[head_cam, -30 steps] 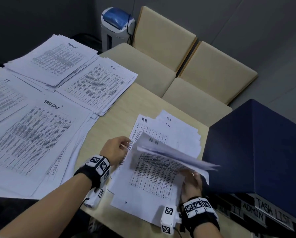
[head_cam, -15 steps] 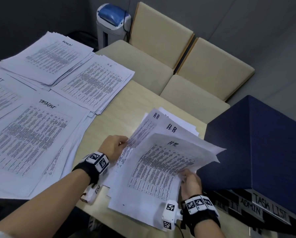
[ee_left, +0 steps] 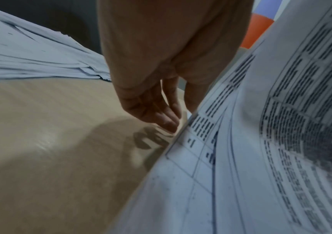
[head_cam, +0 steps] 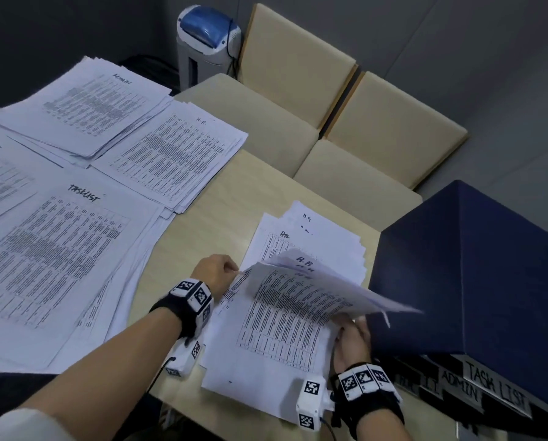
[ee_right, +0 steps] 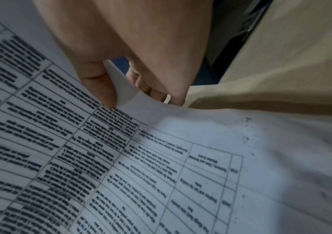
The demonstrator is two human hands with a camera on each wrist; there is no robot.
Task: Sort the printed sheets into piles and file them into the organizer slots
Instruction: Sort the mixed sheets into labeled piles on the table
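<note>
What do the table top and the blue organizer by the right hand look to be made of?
Table top: probably wood-grain laminate, pale beige with fine streaks and a soft sheen in the left wrist view. Blue organizer: matte navy panels with crisp edges, perhaps covered board or plastic; the pictures leave that open.

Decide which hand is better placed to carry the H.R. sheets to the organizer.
Probably right. The right hand already pinches the lifted H.R. sheets beside the blue organizer; the left hand only meets their far edge.
</note>
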